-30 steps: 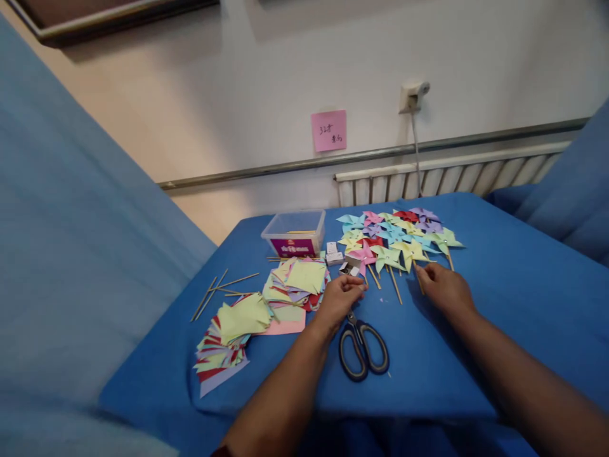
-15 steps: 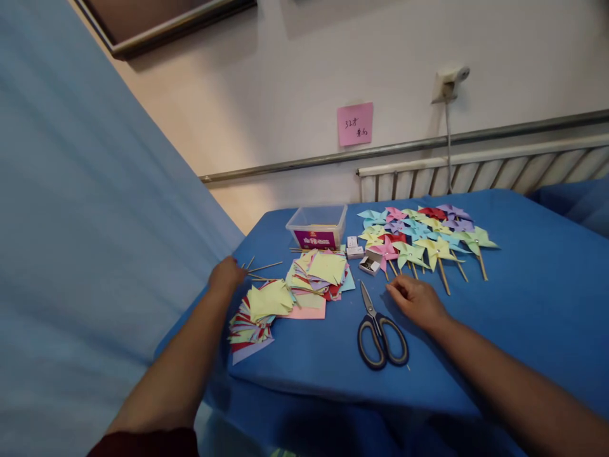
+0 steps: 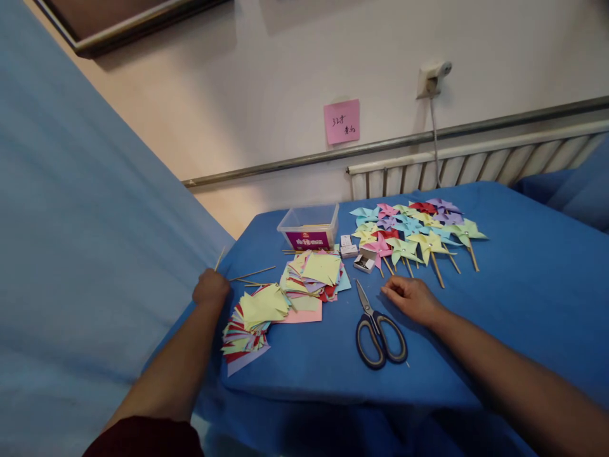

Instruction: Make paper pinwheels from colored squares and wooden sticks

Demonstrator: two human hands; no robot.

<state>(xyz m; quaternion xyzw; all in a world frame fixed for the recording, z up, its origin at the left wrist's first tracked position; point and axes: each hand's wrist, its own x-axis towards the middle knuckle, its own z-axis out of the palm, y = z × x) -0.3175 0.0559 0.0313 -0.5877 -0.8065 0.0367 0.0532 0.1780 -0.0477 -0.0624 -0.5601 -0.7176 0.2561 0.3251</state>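
Observation:
At the table's left edge my left hand [image 3: 210, 289] is closed around a thin wooden stick [image 3: 219, 259], whose end points up past the fingers. A few loose sticks [image 3: 254, 273] lie just right of it. My right hand [image 3: 412, 298] rests on the blue cloth with thumb and fingers pinched together; anything between them is too small to make out. Scissors [image 3: 375, 327] lie left of that hand, handles toward me. Behind it is a group of coloured paper pinwheels [image 3: 403, 251] on sticks. An opened small white box [image 3: 365, 261] holds little dark items.
Cut paper pieces lie in a front pile [image 3: 264, 306] and a middle pile [image 3: 323, 269]. A clear plastic tub [image 3: 309, 219] stands behind them, near two small white boxes [image 3: 348, 250]. A blue curtain [image 3: 90, 241] hangs at the left, and a radiator [image 3: 466, 166] runs along the wall.
My left hand has moved left, away from the loose sticks, with a stick now standing up from its grip. My right hand keeps its pinch by the scissors. The view has shifted slightly.

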